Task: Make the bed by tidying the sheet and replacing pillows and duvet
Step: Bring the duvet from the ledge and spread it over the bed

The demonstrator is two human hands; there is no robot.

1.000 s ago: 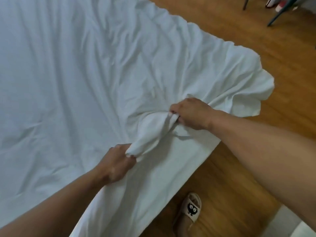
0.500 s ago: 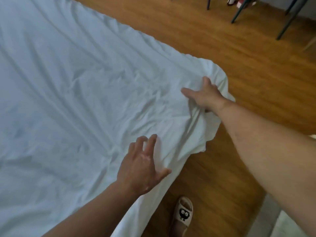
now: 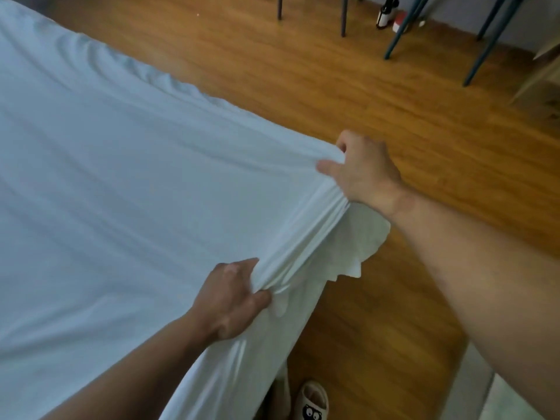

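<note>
Head view: the left hand [image 3: 231, 298] bunches the near edge of the white sheet [image 3: 127, 189] in its fist and the right hand [image 3: 365, 171] clenches its corner, taut pleats running between them at the corner of the bed [image 3: 236, 377]. This looks like the sheet-tidying step; next the corner likely needs drawing down and tucking under. Beyond the grips the sheet lies mostly smooth across the bed, a loose flap hanging over the wooden floor [image 3: 394, 101].
</note>
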